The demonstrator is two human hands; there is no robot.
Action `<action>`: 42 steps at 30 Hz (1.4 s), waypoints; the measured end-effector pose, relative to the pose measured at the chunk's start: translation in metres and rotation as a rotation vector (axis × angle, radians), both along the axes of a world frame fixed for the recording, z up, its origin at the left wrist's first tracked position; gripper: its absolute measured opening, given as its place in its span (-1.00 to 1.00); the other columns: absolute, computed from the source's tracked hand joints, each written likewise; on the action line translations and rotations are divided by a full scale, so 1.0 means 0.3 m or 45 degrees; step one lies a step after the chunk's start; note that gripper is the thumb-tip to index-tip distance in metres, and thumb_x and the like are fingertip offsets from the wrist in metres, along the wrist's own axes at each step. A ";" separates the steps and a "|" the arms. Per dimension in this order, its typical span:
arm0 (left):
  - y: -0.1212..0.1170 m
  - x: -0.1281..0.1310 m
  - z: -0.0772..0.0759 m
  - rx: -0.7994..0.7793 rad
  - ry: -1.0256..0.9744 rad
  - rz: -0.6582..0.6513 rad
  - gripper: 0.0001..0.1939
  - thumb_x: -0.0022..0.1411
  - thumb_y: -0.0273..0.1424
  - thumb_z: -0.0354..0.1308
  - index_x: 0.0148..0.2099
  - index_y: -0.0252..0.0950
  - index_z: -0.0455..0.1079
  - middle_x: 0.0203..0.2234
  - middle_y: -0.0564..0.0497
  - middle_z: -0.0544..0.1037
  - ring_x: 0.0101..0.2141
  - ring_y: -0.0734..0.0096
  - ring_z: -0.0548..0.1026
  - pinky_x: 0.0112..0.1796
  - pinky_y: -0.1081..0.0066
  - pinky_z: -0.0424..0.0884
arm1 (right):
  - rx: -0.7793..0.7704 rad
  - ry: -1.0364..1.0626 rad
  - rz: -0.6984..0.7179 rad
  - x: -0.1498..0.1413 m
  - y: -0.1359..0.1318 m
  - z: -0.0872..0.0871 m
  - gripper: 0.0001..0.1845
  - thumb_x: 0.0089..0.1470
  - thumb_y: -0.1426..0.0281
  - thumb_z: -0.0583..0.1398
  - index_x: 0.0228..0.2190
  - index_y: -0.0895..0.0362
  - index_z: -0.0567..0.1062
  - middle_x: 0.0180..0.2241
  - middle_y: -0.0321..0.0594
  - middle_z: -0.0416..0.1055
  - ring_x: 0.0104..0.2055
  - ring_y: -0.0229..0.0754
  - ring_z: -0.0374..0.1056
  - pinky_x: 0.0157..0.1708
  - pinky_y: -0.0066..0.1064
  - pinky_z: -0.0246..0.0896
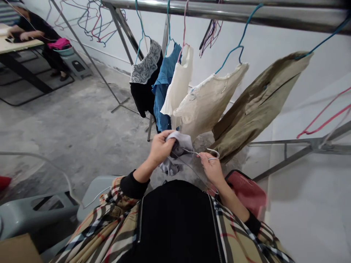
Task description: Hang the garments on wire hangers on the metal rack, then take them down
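Between my hands is a bunched grey garment with a thin wire hanger partly inside it. My left hand is closed on the garment's upper left edge, thumb on top. My right hand pinches the hanger near its neck, and the hook curls out above the fingers. One end of the hanger slants down to the right in front of my black top. The garment's lower part hangs in folds, so its kind cannot be made out. Just beyond my hands hang a cream top and olive trousers.
A metal rail crosses the top, carrying a white top, a blue garment and a black garment with lace. Grey stools stand at lower left, a red bag at right. Another person sits at a table.
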State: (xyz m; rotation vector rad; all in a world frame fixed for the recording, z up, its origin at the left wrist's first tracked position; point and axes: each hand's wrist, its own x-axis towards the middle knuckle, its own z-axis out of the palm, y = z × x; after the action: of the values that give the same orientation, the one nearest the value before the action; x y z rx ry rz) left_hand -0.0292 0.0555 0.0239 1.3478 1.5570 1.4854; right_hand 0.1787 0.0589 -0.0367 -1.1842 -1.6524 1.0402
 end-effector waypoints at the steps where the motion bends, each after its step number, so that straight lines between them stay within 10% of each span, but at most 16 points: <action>1: -0.012 0.024 -0.014 0.010 0.074 -0.079 -0.80 0.15 -0.43 0.12 -0.23 -0.31 0.55 -0.34 -0.02 0.65 -0.30 0.35 0.58 -0.22 0.42 0.47 | 0.009 0.011 -0.024 -0.020 0.000 -0.003 -0.54 0.21 0.12 0.05 -0.44 0.18 0.56 -0.58 -0.26 0.35 -0.44 -0.22 0.30 -0.36 -0.40 0.23; 8: -0.064 0.089 -0.084 0.296 0.695 -0.415 -0.75 0.23 -0.43 0.11 -0.08 -0.26 0.52 -0.32 -0.05 0.62 -0.31 0.36 0.58 -0.30 0.46 0.45 | 0.025 0.191 -0.159 -0.017 0.026 -0.052 -0.56 0.17 0.09 0.09 -0.44 0.17 0.54 -0.54 -0.26 0.40 -0.51 -0.27 0.24 -0.44 -0.42 0.19; 15: -0.182 -0.067 0.179 0.169 0.883 -0.956 -0.57 0.28 -0.31 0.15 0.18 -0.20 0.34 -0.29 -0.05 0.62 -0.36 0.39 0.57 -0.34 0.48 0.45 | 0.023 0.243 -0.206 0.119 0.029 -0.139 -0.44 0.09 -0.07 0.09 -0.58 0.14 0.48 -0.67 -0.29 0.27 -0.61 -0.29 0.15 -0.58 -0.42 0.06; 18: -0.173 -0.141 0.237 0.297 0.535 -0.597 -0.84 0.25 -0.33 0.19 -0.14 -0.18 0.53 -0.43 0.02 0.61 -0.49 0.48 0.52 -0.41 0.52 0.42 | -0.002 0.275 -0.157 0.147 0.013 -0.154 -0.40 0.08 -0.11 0.08 -0.64 0.12 0.45 -0.70 -0.28 0.24 -0.64 -0.28 0.11 -0.62 -0.41 0.02; 20: -0.119 -0.170 0.203 0.218 0.378 -0.311 -0.80 0.22 -0.23 0.20 -0.25 -0.24 0.54 -0.44 -0.01 0.60 -0.48 0.44 0.50 -0.43 0.50 0.41 | -0.017 0.300 -0.137 0.157 0.003 -0.156 -0.38 0.06 -0.13 0.07 -0.66 0.12 0.43 -0.72 -0.28 0.21 -0.66 -0.28 0.10 -0.63 -0.40 0.01; 25: 0.014 -0.183 -0.010 -0.541 -0.074 -1.112 -0.45 0.28 0.03 -0.05 -0.19 -0.30 0.56 -0.29 -0.15 0.62 -0.29 0.27 0.57 -0.26 0.37 0.49 | -0.058 0.290 -0.134 0.179 -0.010 -0.143 -0.39 0.06 -0.12 0.10 -0.68 0.12 0.42 -0.72 -0.27 0.24 -0.65 -0.29 0.12 -0.62 -0.41 0.03; 30: 0.014 -0.172 -0.152 -0.550 -0.027 -1.389 -0.52 -0.01 -0.02 0.31 -0.10 -0.19 0.55 -0.17 -0.12 0.62 -0.16 0.21 0.57 -0.21 0.34 0.51 | -0.158 0.467 -0.183 0.204 -0.014 -0.118 -0.41 -0.07 -0.13 0.21 -0.71 0.12 0.35 -0.74 -0.33 0.21 -0.68 -0.33 0.07 -0.65 -0.44 -0.01; 36: -0.001 -0.161 -0.180 -0.479 -0.060 -1.290 -0.63 -0.28 -0.06 0.44 -0.44 -0.18 0.55 -0.53 0.04 0.59 -0.51 0.33 0.52 -0.48 0.41 0.47 | -0.116 0.432 -0.165 0.234 -0.021 -0.091 -0.40 -0.02 -0.13 0.15 -0.73 0.08 0.27 -0.76 -0.34 0.15 -0.69 -0.31 0.05 -0.66 -0.42 0.00; 42: 0.036 -0.201 -0.099 -0.641 0.098 -1.159 -0.64 0.10 -0.08 0.22 -0.41 -0.30 0.53 -0.59 0.06 0.48 -0.60 0.52 0.34 -0.55 0.53 0.30 | -0.078 0.422 -0.089 0.261 -0.036 -0.099 -0.38 -0.05 -0.13 0.17 -0.80 0.07 0.26 -0.80 -0.34 0.10 -0.70 -0.27 0.06 -0.65 -0.39 -0.01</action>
State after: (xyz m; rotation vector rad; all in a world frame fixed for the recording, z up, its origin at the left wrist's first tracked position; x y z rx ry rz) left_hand -0.0896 0.0662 -0.0058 1.4908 1.0030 0.4542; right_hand 0.2569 0.0480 -0.0664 -1.0360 -1.3213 1.1792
